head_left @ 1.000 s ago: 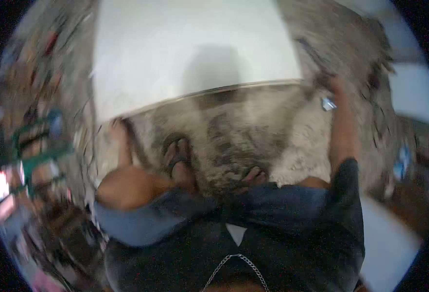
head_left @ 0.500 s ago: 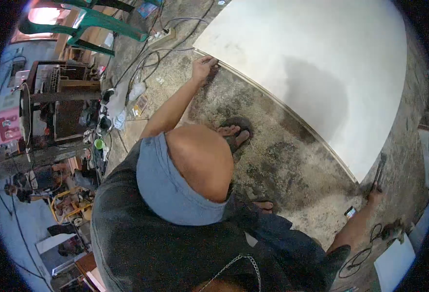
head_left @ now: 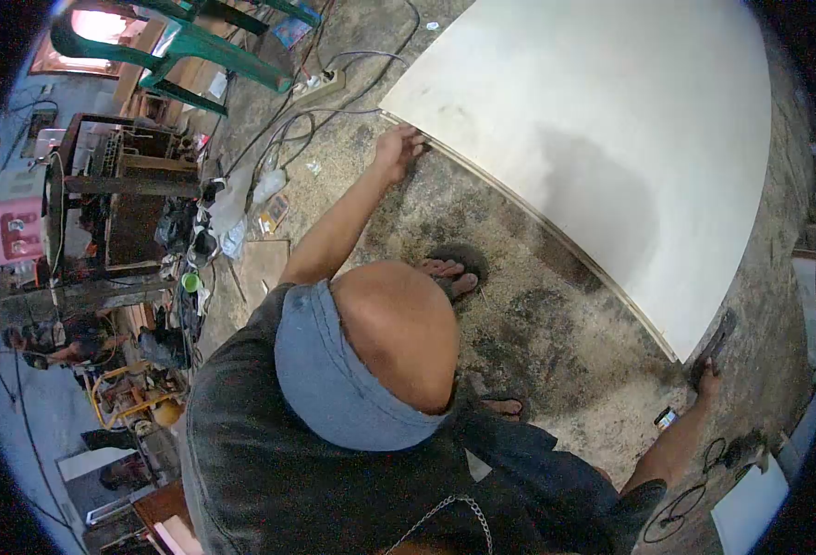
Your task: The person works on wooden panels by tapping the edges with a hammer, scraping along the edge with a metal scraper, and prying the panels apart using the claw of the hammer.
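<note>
1. The left hand (head_left: 398, 154) is at the near edge of the white panel (head_left: 611, 139), close to its left corner. Its fingers are bent and slightly apart, with the tips at the edge; whether they pinch it, the view does not show.
2. The right hand (head_left: 706, 377) is closed around a dark, long tool (head_left: 721, 336), just beside the panel's lower right corner. The tool points away from the person; its exact kind cannot be told.
3. A small item with a bright face (head_left: 667, 418) sits at the right wrist.
4. Nearest the camera are a dark shirt, a chain and a bare knee (head_left: 398, 324) with blue cloth around it.
5. Beyond the knee, two feet in dark sandals stand on a stained floor (head_left: 528, 324) strewn with pale debris.
6. The panel spreads across the floor from between the two hands to the top of the view, a head-shaped shadow on its surface and a thin strip along its near edge.
7. To the right of the right arm lie a looped dark cable (head_left: 681, 513) and a pale sheet (head_left: 750, 504).
8. Past the left hand are more cables, a power strip (head_left: 320, 88) and small litter.
9. Farther off stand a green plastic chair (head_left: 200, 46), dark shelving and a pink and white appliance (head_left: 18, 222).
</note>
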Motion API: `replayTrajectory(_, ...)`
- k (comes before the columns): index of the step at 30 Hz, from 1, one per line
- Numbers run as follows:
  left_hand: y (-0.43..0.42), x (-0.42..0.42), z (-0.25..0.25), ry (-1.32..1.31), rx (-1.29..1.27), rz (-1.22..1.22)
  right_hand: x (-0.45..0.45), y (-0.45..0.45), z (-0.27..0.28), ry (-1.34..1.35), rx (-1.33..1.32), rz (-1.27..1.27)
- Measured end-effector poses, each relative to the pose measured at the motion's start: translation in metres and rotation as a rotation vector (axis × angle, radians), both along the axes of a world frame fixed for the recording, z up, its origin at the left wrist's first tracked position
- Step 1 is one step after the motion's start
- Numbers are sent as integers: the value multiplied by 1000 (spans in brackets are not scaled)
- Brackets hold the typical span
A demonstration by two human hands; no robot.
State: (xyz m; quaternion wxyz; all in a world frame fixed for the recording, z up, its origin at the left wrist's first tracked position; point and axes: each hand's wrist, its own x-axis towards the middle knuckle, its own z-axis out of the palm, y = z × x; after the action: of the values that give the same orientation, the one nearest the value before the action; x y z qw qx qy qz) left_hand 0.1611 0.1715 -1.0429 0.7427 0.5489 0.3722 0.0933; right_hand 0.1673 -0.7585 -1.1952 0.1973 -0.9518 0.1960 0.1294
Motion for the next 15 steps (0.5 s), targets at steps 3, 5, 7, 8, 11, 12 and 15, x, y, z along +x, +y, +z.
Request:
replayTrajectory(3,12,-2,-2,-53,-107,13,3,25,30,-18,-108,41)
replayTrajectory(5,21,1,6,-9,-134,24,4,48,60,-23,-60,43)
replayTrajectory(7,-3,-8,61,189,-115,-28,5,62,83,-40,-22,56)
replayTrajectory(8,12,-6,40,122,-140,-71,7,65,90,-42,-2,46)
replayTrajectory(11,6,-4,28,-4,-180,146,12,86,91,-126,-65,-21)
replayTrajectory(12,17,-1,10,-94,-304,100,13,96,92,-134,-77,-51)
replayTrajectory(15,17,5,4,-121,-260,144,16,115,91,-120,-123,-136)
